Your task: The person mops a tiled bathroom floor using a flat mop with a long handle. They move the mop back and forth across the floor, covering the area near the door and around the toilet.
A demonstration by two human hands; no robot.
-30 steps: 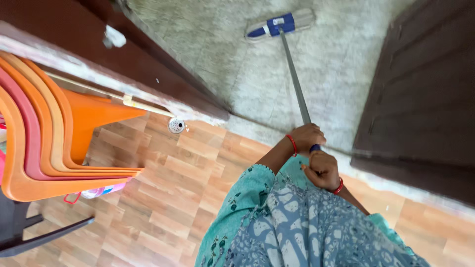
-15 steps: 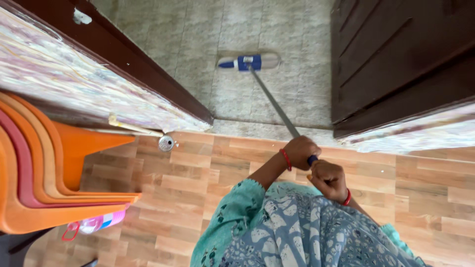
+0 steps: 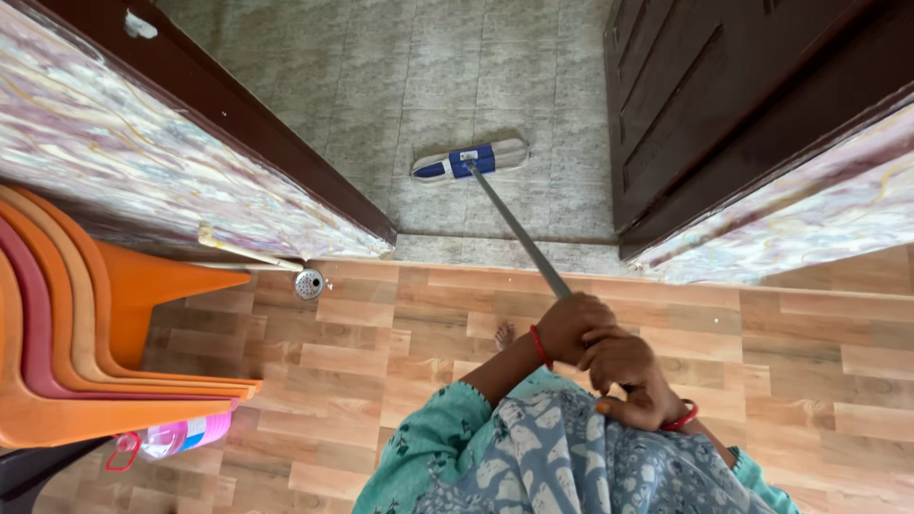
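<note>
A flat mop with a blue and grey head (image 3: 469,159) rests on the grey tiled floor just beyond a doorway. Its grey handle (image 3: 519,228) slants back toward me. My left hand (image 3: 569,324), with a red bangle at the wrist, is closed around the handle's upper part. My right hand (image 3: 625,378), also with a red bangle, grips the handle's end just behind it, close to my patterned teal and blue clothing. The two hands touch each other. My foot (image 3: 505,334) peeks out below my left arm.
A stack of orange plastic chairs (image 3: 86,324) stands at the left, with a pink bottle (image 3: 176,434) beneath. A dark brown door (image 3: 685,95) is swung aside at the right; a dark door frame (image 3: 238,114) runs at the left. A small round metal fitting (image 3: 308,284) sits on the wood-pattern floor (image 3: 809,343).
The mop head has slid back toward the doorway threshold. Both hands have drawn closer to my body, and my right hand now covers the handle's blue end.
</note>
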